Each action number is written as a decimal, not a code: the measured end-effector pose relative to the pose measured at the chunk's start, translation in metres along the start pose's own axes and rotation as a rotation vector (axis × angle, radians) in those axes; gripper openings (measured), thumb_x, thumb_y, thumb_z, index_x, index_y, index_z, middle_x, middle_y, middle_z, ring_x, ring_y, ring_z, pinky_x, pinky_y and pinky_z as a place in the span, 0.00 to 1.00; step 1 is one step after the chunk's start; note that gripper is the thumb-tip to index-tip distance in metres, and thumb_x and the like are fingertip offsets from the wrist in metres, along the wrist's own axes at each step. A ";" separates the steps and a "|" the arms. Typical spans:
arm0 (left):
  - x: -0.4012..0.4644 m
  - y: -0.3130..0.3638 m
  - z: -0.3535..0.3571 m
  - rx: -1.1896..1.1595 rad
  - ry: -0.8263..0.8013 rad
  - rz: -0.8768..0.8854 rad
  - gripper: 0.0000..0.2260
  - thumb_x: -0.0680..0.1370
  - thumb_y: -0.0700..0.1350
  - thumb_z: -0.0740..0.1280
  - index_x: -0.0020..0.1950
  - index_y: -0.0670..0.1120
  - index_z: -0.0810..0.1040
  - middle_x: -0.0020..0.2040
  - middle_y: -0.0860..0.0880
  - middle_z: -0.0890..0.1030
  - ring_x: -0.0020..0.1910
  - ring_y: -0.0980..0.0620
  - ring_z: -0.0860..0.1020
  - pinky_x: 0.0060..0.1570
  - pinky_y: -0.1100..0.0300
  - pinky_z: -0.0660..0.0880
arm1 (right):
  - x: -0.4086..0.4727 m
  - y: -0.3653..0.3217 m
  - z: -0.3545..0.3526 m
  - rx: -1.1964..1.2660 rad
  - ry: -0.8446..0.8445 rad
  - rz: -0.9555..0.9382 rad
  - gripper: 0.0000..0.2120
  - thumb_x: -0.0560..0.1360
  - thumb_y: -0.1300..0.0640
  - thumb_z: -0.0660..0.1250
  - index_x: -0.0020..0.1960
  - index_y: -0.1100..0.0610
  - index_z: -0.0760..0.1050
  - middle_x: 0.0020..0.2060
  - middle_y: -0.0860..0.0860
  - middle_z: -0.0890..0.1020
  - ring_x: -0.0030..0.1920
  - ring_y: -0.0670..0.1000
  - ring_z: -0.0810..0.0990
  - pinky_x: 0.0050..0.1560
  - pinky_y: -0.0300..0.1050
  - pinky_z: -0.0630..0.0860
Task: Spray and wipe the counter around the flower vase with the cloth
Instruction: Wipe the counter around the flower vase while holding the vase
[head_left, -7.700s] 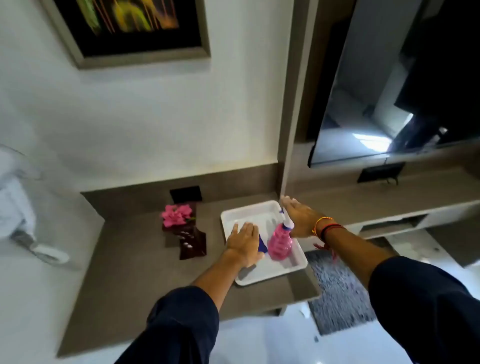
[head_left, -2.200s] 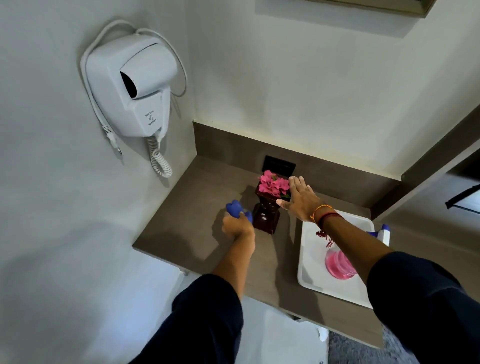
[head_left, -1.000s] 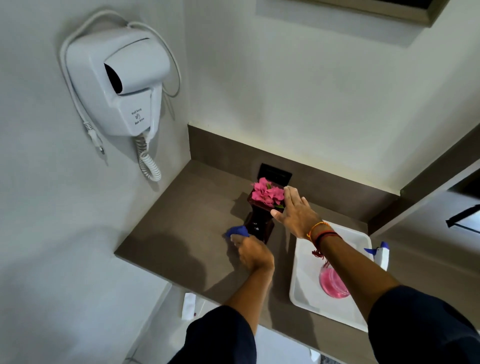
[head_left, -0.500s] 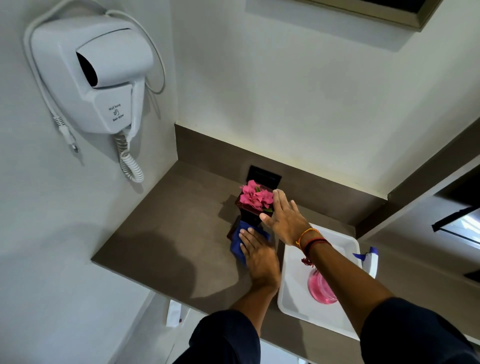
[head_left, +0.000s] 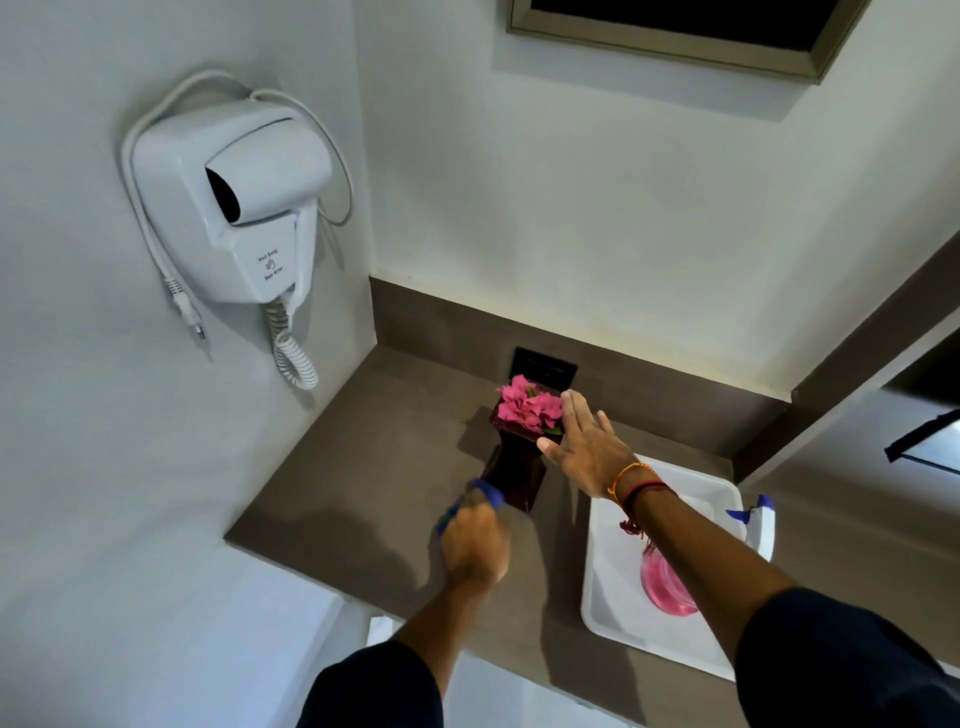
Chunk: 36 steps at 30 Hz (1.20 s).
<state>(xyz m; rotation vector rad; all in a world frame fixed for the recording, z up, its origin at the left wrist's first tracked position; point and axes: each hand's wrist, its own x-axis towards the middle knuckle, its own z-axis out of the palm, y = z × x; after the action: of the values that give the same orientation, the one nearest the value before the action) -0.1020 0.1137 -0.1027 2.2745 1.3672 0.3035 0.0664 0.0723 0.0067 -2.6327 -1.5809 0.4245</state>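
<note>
A dark red vase (head_left: 514, 480) with pink flowers (head_left: 527, 408) stands on the brown counter (head_left: 363, 467) near the back wall. My left hand (head_left: 475, 540) is blurred and pressed on the counter just in front of the vase. It is closed on a blue cloth (head_left: 488, 493), which peeks out past the knuckles. My right hand (head_left: 584, 447) rests flat with spread fingers against the vase's right upper edge, beside the flowers. The spray bottle (head_left: 670, 582), pink liquid with a white and blue head, lies in the white tray (head_left: 613, 608), partly hidden by my right forearm.
A white wall hair dryer (head_left: 244, 202) with a coiled cord hangs on the left wall above the counter. A black socket plate (head_left: 543, 369) sits in the backsplash behind the vase. A framed picture (head_left: 675, 31) hangs above. The counter's front edge is near my elbows.
My left hand with the cloth has slid from right against the vase's front base back toward me and slightly left. The right hand stays on the vase.
</note>
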 end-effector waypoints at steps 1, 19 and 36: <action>0.003 0.001 -0.007 -0.073 0.089 -0.076 0.17 0.78 0.43 0.63 0.66 0.39 0.70 0.55 0.41 0.81 0.49 0.45 0.82 0.45 0.55 0.79 | 0.000 0.000 -0.001 0.002 0.002 0.000 0.38 0.80 0.39 0.47 0.77 0.61 0.37 0.79 0.57 0.43 0.79 0.54 0.44 0.77 0.53 0.43; -0.014 0.009 0.077 0.437 -0.249 0.436 0.32 0.76 0.34 0.63 0.75 0.36 0.49 0.76 0.34 0.55 0.75 0.36 0.51 0.69 0.33 0.50 | 0.002 0.005 0.009 -0.011 0.039 -0.025 0.37 0.80 0.40 0.48 0.77 0.61 0.38 0.79 0.56 0.44 0.79 0.54 0.46 0.77 0.55 0.44; 0.011 0.052 -0.010 -0.337 0.197 0.073 0.26 0.76 0.35 0.68 0.71 0.34 0.63 0.65 0.33 0.74 0.61 0.37 0.76 0.57 0.45 0.76 | 0.003 0.003 0.004 0.029 0.038 0.002 0.38 0.79 0.39 0.50 0.78 0.60 0.38 0.79 0.56 0.45 0.79 0.55 0.47 0.77 0.56 0.45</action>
<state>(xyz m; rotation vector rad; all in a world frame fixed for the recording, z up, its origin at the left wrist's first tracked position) -0.0604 0.1058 -0.0684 2.0560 1.2182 0.7408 0.0689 0.0729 0.0017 -2.6052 -1.5497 0.3923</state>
